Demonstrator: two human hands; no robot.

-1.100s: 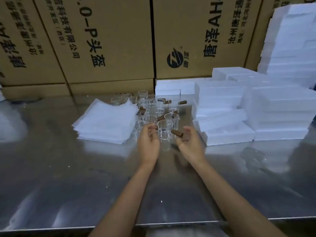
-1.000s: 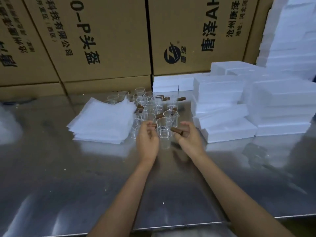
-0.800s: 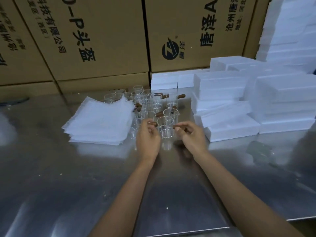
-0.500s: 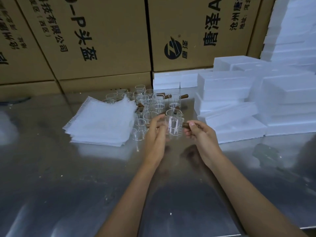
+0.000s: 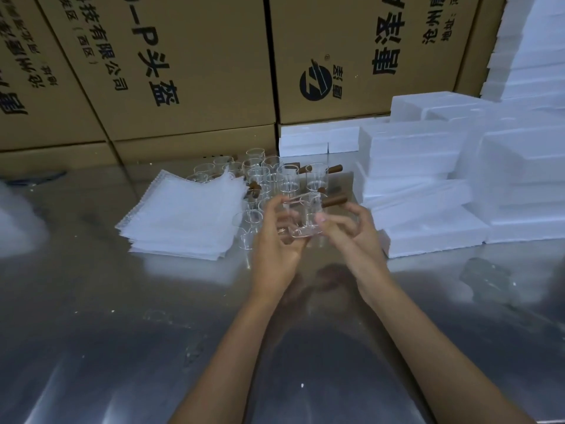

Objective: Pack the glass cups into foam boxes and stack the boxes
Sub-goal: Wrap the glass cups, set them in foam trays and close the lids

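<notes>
A clear glass cup with a brown wooden handle is held tilted above the steel table, between both hands. My left hand grips its left side and base. My right hand pinches its right side, below the handle. Behind them, several more glass cups with brown handles stand on the table. White foam boxes are stacked to the right.
A pile of thin white foam sheets lies left of the cups. Large brown cardboard cartons form a wall at the back. A tall stack of white foam rises at the far right. The steel table stretches toward me.
Both hands reached to the front cup, took hold of it and lifted it off the table; it is now tilted between them and nearer to me.
</notes>
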